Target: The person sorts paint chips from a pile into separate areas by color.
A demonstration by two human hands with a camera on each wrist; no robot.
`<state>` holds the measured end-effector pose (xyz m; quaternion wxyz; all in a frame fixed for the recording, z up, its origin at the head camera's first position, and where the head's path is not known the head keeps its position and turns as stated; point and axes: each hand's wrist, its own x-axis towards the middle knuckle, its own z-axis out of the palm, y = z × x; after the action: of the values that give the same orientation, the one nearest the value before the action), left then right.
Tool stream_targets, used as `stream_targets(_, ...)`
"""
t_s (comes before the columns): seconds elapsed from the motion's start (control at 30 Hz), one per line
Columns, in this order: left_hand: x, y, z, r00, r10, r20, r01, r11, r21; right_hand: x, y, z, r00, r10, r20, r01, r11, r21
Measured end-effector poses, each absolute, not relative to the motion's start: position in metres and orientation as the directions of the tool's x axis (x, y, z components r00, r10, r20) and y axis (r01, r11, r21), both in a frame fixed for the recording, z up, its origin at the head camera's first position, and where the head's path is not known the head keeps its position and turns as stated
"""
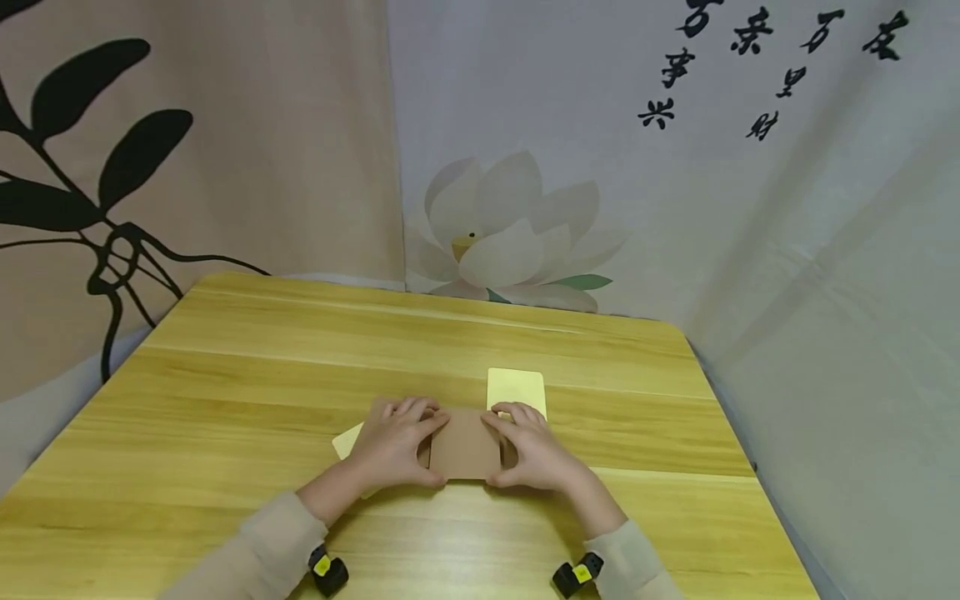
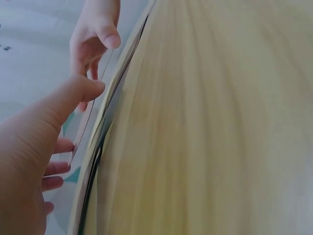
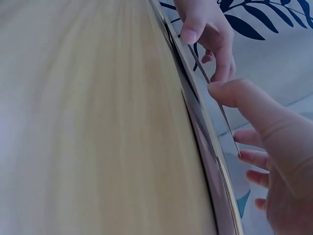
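Note:
A square brown card is held between both hands, its left and right sides at the fingertips. My left hand grips the left side, thumb at the near corner and fingers at the far one. The right hand grips the opposite side in the same way. Seen edge-on in the right wrist view, the card is thin and raised over the tabletop. A pale yellow card lies just beyond the right hand. Another yellow piece shows partly from under the left hand, with brown card beside it.
The wooden table has its far edge against hanging cloth printed with leaves, a lotus and characters. A black wrist camera sits at the left cuff and another camera at the right cuff.

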<state>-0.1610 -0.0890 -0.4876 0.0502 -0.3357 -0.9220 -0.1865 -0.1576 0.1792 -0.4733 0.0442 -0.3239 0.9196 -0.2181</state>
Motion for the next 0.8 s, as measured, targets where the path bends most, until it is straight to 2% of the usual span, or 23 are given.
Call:
stream_targets(0.23, -0.159, -0.067, -0.486, -0.769, 0.611, 0.188, 0.633, 0.685, 0.361, -0.153, 0.201, -0.473, -0.799, -0.600, 0.040, -0.543, 0.690, -0.478)
stream_targets(0.57, -0.155, -0.034, -0.483, -0.739, 0.645, 0.194, 0.670, 0.676, 0.305, -0.141, 0.230, -0.470, -0.821, -0.571, 0.002, -0.497, 0.713, -0.495)
stream_targets(0.8, -0.150, -0.016, -0.482, -0.742, 0.654, 0.147, 0.665, 0.690, 0.286, -0.138, 0.245, -0.472, -0.828, -0.561, -0.016, -0.488, 0.734, -0.472)
